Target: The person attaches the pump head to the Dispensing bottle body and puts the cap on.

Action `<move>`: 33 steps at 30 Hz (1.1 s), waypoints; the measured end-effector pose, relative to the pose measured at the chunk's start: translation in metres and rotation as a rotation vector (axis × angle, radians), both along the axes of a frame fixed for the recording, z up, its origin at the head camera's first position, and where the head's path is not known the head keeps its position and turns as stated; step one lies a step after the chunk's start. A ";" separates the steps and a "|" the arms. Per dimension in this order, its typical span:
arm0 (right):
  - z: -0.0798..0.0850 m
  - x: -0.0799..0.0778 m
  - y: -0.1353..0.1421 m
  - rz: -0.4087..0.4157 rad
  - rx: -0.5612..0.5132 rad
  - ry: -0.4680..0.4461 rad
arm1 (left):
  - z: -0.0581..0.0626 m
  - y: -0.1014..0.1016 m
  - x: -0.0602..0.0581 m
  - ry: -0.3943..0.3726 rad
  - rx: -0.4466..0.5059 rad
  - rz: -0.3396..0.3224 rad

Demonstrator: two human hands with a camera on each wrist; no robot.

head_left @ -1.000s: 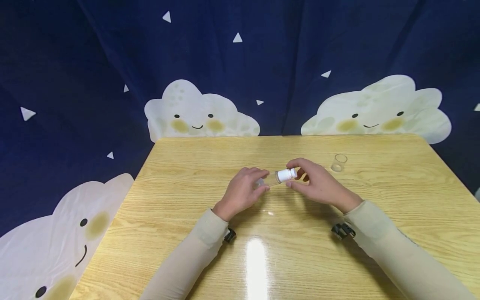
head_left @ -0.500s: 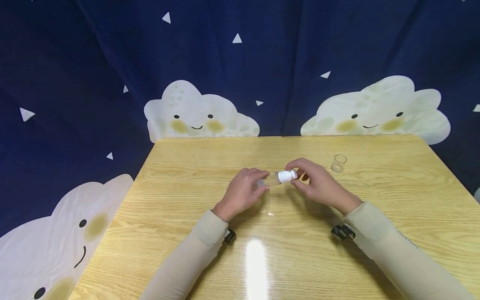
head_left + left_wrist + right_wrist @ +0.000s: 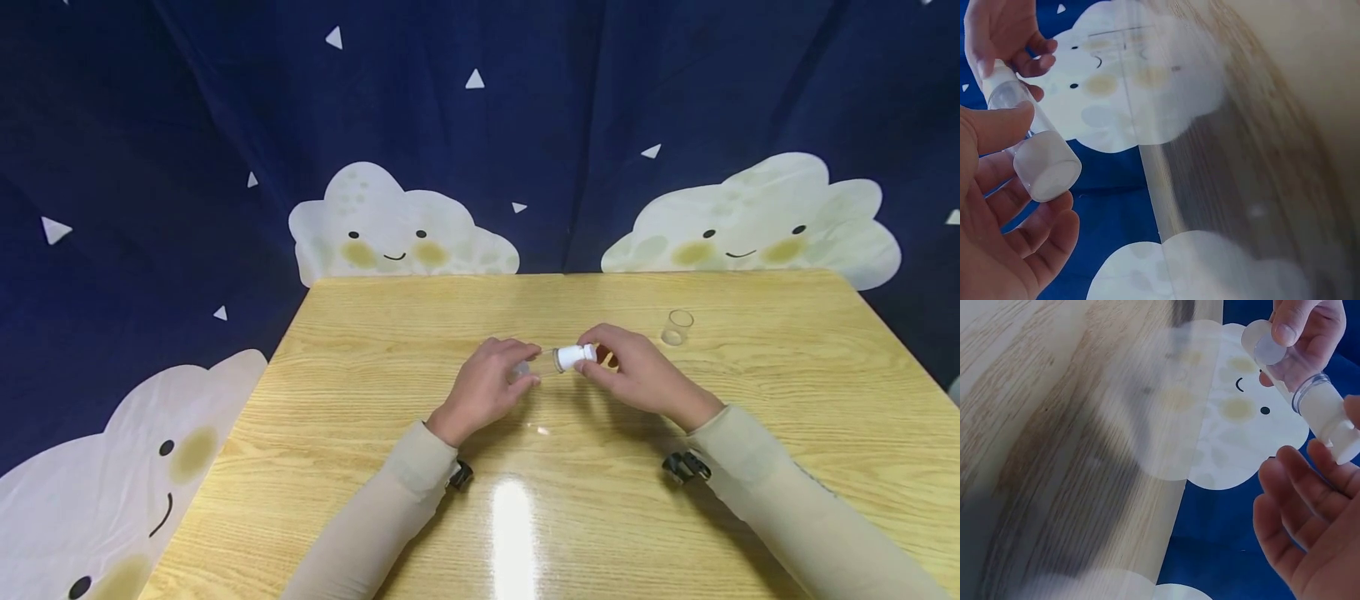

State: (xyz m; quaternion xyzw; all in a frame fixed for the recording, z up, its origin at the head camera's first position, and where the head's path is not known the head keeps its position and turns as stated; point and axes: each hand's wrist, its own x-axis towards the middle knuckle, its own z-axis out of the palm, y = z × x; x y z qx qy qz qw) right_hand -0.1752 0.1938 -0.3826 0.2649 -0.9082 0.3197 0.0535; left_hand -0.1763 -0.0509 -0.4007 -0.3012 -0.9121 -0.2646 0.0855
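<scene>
Clear bottle [image 3: 547, 364], one: held on a slant, seemingly above the table [image 3: 375, 442], spanning the gap between the two hands; pale base [image 3: 1049, 170] directed toward the left hand [image 3: 483, 387], white top [image 3: 576, 357] toward the right hand [image 3: 636, 369].

Left hand: clamped on the bottle; thumb laid over the clear body near the base, fingers set against the other side; the body is probably gripped low so that the opposite end is left free to be handled.

Right hand: white top pinched between thumb and fingertips, the remaining fingers held loosely away from it; the exact contact is partly cut off in the right wrist view; the top is taken by its sides, a hold judged suited to turning or pulling along the bottle's length.

Between the grips: a stretch of clear body and a grey ring [image 3: 557, 361] left uncovered.

Clear cup [image 3: 677, 329], one: stood on the table beyond the right hand, touched by neither; placed, it seems, out of the hands' way.
</scene>
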 end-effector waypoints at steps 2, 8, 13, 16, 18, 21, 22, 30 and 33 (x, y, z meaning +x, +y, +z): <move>0.000 0.000 0.000 -0.004 0.011 0.007 | 0.000 0.001 0.000 0.001 0.005 -0.004; 0.003 0.000 0.000 -0.032 0.037 0.003 | 0.000 0.002 0.000 0.012 -0.012 -0.006; 0.004 0.000 0.001 -0.053 0.086 -0.039 | 0.000 0.002 0.000 -0.004 -0.015 0.001; 0.005 0.001 0.003 -0.050 0.093 -0.065 | 0.000 0.002 0.000 -0.010 -0.017 0.002; 0.005 0.001 0.004 -0.043 0.084 -0.075 | 0.000 0.001 0.000 -0.011 -0.017 0.005; 0.003 0.001 0.004 -0.031 0.061 -0.075 | 0.000 0.001 0.000 -0.007 -0.013 0.008; 0.003 0.002 0.004 -0.027 0.056 -0.073 | 0.000 0.001 0.000 -0.007 -0.012 0.007; 0.001 0.002 0.003 -0.006 0.054 -0.069 | -0.001 -0.002 0.001 -0.014 -0.008 0.005; 0.002 0.002 0.003 -0.003 0.048 -0.052 | -0.001 -0.002 0.001 -0.011 -0.002 0.006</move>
